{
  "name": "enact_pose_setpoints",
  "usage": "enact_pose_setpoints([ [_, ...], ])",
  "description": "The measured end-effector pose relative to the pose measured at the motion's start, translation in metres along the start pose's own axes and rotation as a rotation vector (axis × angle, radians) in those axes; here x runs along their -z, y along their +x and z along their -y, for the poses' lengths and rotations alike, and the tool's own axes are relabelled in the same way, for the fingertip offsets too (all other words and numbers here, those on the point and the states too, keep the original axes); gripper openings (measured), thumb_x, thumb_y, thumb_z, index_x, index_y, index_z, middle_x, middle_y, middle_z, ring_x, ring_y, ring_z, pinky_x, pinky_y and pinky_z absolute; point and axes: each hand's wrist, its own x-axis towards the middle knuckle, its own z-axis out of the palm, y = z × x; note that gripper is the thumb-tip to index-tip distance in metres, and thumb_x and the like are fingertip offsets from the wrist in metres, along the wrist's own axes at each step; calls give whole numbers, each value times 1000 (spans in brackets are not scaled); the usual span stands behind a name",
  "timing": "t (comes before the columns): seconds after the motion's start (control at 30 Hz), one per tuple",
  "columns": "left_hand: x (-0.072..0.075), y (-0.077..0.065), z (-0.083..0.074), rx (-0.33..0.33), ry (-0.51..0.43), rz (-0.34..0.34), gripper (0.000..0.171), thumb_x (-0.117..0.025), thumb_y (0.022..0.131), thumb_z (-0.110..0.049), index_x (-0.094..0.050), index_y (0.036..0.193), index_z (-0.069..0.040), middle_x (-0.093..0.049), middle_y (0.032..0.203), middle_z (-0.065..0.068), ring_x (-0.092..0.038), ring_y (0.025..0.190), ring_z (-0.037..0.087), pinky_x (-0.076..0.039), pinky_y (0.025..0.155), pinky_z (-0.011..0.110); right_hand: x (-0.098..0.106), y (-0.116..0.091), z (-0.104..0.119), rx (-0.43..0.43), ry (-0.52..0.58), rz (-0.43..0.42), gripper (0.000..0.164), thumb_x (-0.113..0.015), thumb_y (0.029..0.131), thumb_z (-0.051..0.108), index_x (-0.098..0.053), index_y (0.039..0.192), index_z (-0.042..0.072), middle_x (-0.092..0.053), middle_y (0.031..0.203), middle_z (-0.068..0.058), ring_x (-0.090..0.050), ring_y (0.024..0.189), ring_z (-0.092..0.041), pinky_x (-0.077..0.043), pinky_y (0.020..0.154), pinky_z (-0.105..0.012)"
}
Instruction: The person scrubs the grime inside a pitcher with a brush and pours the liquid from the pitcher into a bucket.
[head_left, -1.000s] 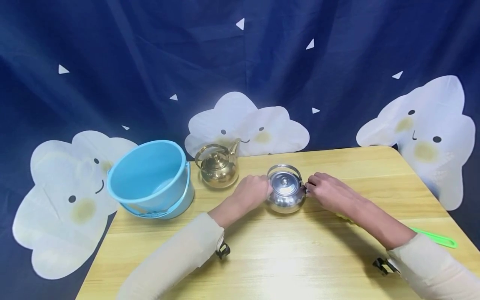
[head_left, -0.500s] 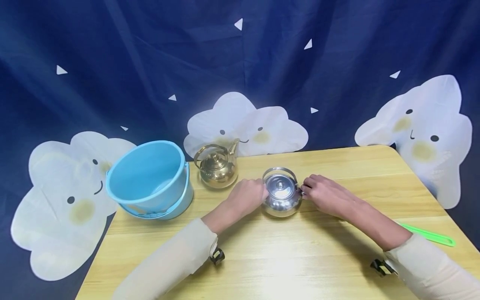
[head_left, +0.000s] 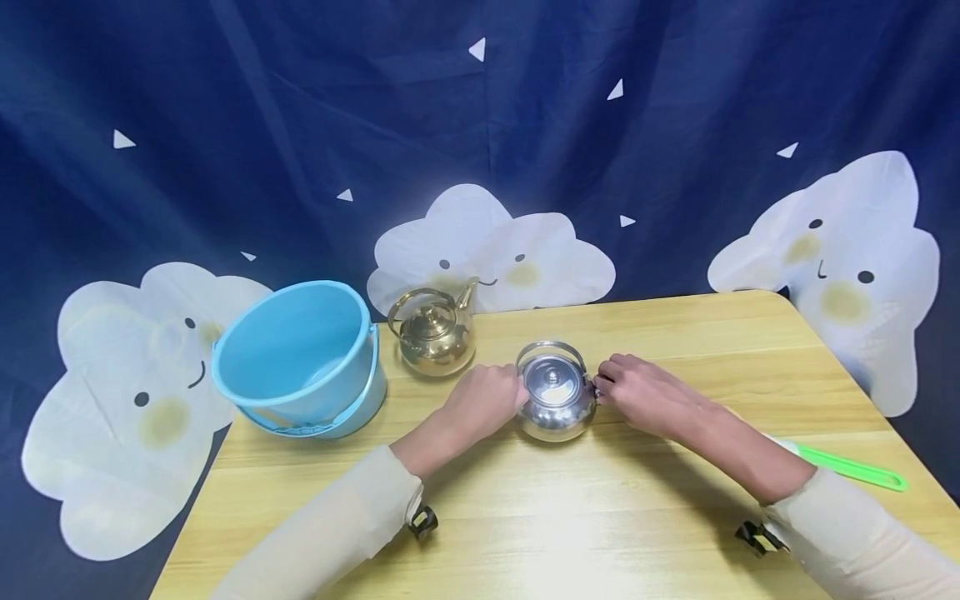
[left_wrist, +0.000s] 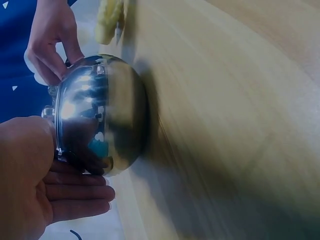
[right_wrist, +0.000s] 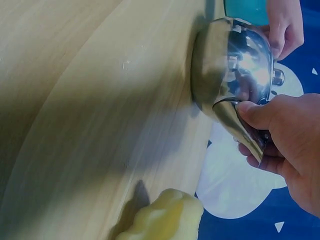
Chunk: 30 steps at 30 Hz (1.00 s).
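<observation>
A shiny silver teapot [head_left: 555, 396] with a lid and an arched handle stands upright on the wooden table, between both hands. My left hand [head_left: 486, 400] grips its left side near the foot of the handle; in the left wrist view the outer fingers [left_wrist: 80, 210] stretch along the body and the thumb is hidden. On the other side, my right hand [head_left: 645, 396] pinches the spout [right_wrist: 242, 127], thumb on top and fingers beneath. Behind and to the left is a brass-coloured teapot [head_left: 437, 342], its spout pointing up to the right.
A light blue bucket [head_left: 300, 342] with its handle lowered stands at the back left of the table [head_left: 637, 533]. A tool with a green handle [head_left: 855, 468] lies at the right, partly behind the right forearm. A bumpy yellow thing [right_wrist: 165, 215] lies near the right hand.
The silver teapot has shifted a little toward me and to the left, and both hands have moved along with it. The bucket and brass-coloured teapot stay put.
</observation>
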Motion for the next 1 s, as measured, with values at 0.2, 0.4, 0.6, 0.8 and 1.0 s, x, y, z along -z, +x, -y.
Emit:
enact_pose_setpoints([
  [0.2, 1, -6, 1, 8, -40, 13, 43, -59, 103, -26, -51, 62, -18, -54, 62, -5, -32, 51, 4, -27, 42, 16, 1, 2, 4, 12, -3, -4, 17, -83, 84, 14, -74, 92, 0, -66, 82, -7, -59, 76, -22, -54, 70, -34],
  [0.4, 2, -11, 1, 41, -111, 7, 46, -59, 103, -27, -47, 60, -18, -52, 60, -5, -32, 49, 4, -25, 43, 16, 0, 4, 8, 20, -7, 0, 18, -82, 85, 16, -75, 92, 0, -66, 82, -6, -59, 77, -21, -54, 71, -34],
  [0.6, 3, -17, 2, 46, -117, -16, 47, -61, 101, -25, -46, 58, -18, -52, 59, -5, -32, 50, 4, -28, 44, 17, 0, 7, 11, 36, -19, -2, 18, -83, 85, 15, -75, 92, 1, -66, 82, -6, -59, 77, -21, -54, 72, -34],
  [0.8, 5, -23, 2, 95, -198, -26, 44, -61, 98, -19, -42, 58, -18, -47, 57, -5, -30, 50, 4, -27, 43, 17, -1, 9, 16, 40, -21, 1, 18, -83, 84, 15, -75, 93, 1, -66, 81, -5, -58, 76, -20, -53, 70, -32],
  [1.0, 7, -26, 1, 122, -236, -19, 43, -59, 98, -18, -43, 58, -17, -47, 57, -5, -31, 50, 4, -30, 44, 17, -1, 10, 17, 41, -25, 0, 17, -82, 85, 15, -75, 92, 1, -66, 81, -5, -58, 75, -20, -52, 69, -32],
])
